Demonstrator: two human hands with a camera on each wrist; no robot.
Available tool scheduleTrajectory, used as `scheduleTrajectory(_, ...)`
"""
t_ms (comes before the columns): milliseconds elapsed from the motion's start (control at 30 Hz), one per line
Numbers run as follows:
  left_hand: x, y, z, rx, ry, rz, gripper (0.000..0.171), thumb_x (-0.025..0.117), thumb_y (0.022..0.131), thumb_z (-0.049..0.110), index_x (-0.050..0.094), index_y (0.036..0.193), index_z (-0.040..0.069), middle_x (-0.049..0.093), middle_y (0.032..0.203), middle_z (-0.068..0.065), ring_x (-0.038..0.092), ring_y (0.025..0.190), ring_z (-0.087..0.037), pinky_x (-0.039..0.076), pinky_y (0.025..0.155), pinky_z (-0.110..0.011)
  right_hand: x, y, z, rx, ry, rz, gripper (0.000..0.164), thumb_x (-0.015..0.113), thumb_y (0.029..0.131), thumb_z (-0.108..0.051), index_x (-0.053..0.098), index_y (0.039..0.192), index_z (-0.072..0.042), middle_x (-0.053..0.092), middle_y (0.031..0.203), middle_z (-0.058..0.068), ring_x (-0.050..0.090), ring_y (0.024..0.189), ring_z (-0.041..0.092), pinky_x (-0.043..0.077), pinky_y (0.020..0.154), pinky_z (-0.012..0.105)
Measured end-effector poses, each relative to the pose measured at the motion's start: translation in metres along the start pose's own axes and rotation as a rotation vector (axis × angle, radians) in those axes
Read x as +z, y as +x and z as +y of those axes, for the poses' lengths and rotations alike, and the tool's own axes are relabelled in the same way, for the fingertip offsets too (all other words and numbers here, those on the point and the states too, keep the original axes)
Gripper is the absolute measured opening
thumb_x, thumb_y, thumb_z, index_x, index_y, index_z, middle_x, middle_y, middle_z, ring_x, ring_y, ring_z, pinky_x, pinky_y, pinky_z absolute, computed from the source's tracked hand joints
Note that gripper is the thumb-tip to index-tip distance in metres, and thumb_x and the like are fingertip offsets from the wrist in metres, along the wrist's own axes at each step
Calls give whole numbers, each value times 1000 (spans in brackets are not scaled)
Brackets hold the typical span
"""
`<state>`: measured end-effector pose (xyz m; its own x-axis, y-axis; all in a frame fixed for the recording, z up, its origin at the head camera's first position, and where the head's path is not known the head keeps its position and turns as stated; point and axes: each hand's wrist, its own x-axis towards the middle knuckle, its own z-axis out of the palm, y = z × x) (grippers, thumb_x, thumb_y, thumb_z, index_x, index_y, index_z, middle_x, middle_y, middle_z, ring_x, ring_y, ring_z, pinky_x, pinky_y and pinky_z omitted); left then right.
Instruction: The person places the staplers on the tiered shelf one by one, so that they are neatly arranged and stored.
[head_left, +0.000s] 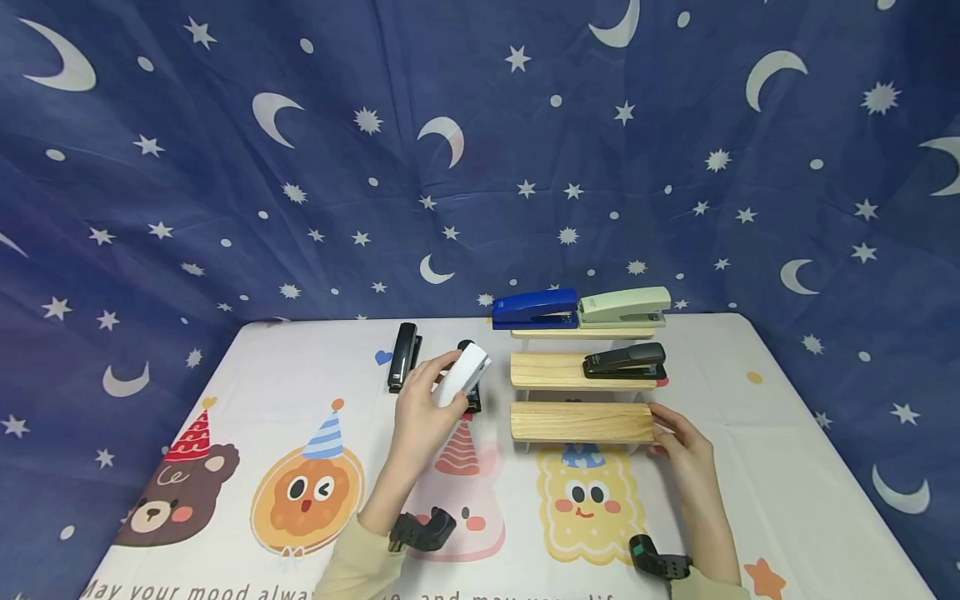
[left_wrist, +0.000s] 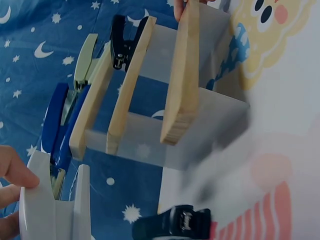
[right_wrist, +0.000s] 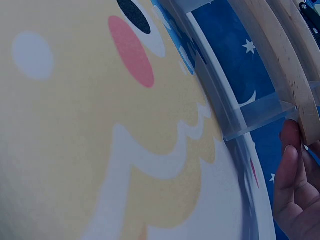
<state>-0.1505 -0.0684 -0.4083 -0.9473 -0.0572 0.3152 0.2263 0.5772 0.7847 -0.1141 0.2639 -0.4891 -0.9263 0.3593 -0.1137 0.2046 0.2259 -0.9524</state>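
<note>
My left hand (head_left: 427, 408) grips a white stapler (head_left: 461, 375) between thumb and fingers, tilted above the table left of a three-step wooden rack (head_left: 581, 422). In the left wrist view the white stapler (left_wrist: 37, 210) shows at lower left, partly out of frame. My right hand (head_left: 684, 446) holds the right end of the rack's lowest board; in the right wrist view its fingers (right_wrist: 287, 165) close at the board's end (right_wrist: 300, 100). A black stapler (head_left: 473, 402) on the table is mostly hidden behind the white one. Another black stapler (head_left: 403, 358) lies farther left.
On the rack's top step sit a blue stapler (head_left: 534, 310) and a light green stapler (head_left: 624, 307). A black stapler (head_left: 625, 361) occupies the right of the middle step. Clear side panels (right_wrist: 260, 120) support the boards. A blue starry curtain (head_left: 480, 167) hangs behind the cartoon-printed tablecloth (head_left: 315, 500).
</note>
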Motion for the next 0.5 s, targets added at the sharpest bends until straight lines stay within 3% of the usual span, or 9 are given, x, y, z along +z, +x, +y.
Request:
scheduleTrajectory(100, 2, 4, 5, 34, -5, -21, 56, 68, 71, 2, 64, 125, 20, 67, 113, 0, 55, 96, -18, 45, 78, -37, 2, -2, -3, -4, 8, 15, 40, 46, 98, -15, 50, 136, -2, 54, 131, 15, 56, 87, -6, 50, 71, 15)
scheduleTrajectory(500, 19, 20, 25, 174, 10, -85, 55, 67, 72, 4, 64, 125, 19, 68, 112, -5, 56, 96, -21, 47, 81, -37, -1, -2, -9, 42, -16, -19, 41, 41, 100, -13, 47, 140, -5, 50, 138, 15, 52, 87, -10, 49, 74, 14)
